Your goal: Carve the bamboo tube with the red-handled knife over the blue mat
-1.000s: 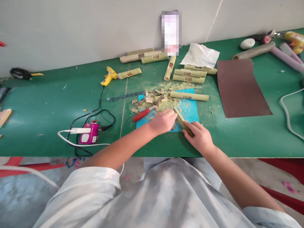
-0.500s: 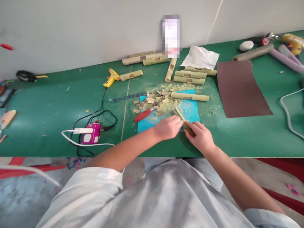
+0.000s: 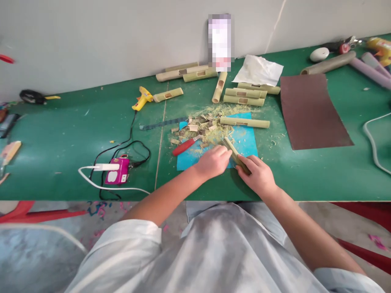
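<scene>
A tube (image 3: pixel 233 150), slanting over the blue sheet's (image 3: pixel 249 140) near edge, is clasped by the right hand (image 3: pixel 259 175). The left hand (image 3: pixel 214 162) is curled beside it; what it holds cannot be told. Beyond, shavings (image 3: pixel 210 129) are heaped.

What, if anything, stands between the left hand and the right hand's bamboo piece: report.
Nothing visible: the left hand is curled beside the bamboo piece, whose nearer end the right hand grips. Anything inside the left fist is hidden.
</scene>
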Available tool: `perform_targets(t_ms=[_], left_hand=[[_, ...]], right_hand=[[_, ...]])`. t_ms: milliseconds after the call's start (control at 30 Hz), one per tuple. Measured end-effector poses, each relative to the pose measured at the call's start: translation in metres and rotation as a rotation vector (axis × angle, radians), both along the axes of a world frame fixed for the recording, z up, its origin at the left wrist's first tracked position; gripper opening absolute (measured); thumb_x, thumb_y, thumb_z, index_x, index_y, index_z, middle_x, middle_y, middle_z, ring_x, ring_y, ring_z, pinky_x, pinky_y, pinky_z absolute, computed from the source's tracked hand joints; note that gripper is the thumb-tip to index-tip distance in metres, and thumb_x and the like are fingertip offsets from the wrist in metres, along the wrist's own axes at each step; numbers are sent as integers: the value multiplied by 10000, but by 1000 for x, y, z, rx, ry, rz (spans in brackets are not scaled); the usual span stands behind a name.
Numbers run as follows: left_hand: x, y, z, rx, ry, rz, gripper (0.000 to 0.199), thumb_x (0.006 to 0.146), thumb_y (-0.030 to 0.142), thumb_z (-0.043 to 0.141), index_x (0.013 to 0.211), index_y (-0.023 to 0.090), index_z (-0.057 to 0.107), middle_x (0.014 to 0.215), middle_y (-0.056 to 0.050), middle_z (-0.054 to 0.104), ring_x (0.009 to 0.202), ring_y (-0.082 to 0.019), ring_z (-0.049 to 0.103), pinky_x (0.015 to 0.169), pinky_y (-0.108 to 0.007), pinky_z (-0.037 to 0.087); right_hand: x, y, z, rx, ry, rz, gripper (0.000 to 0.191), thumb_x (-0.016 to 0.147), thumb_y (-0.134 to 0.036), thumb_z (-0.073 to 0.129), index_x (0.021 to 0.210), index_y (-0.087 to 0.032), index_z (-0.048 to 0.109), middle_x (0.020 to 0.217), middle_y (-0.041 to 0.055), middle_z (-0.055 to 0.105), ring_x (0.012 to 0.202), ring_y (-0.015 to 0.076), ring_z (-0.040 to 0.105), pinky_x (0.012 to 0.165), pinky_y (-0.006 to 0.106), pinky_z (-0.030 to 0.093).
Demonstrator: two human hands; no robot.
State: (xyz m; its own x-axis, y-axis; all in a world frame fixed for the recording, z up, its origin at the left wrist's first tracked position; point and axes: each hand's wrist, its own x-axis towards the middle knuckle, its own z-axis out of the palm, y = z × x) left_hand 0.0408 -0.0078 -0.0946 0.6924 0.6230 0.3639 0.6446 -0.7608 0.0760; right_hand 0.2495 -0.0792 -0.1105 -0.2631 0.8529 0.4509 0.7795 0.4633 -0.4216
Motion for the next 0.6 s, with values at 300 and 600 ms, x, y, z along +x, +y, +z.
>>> perform_targets(t_ms=[300, 600], left_hand=[[-5, 5, -2, -50, -15, 45, 256, 973, 184, 425, 951, 140, 676, 804, -74, 643, 756, -173, 623, 687, -274, 503], [8, 8, 0, -524, -526, 387, 138, 882, 152, 598, 967, 171, 705, 805, -26, 715, 711, -121, 665, 696, -226, 532]], right_hand=[[-1, 0, -1, 4, -8, 3, 270, 935, -279, 541, 1156, -171, 653, 831, 48, 677, 751, 180, 635, 658, 286, 522], [-3, -2, 1, -29, -46, 12, 327, 932, -329, 539, 1196, -149, 610, 840, 56, 673, 753, 188, 633, 645, 293, 509]])
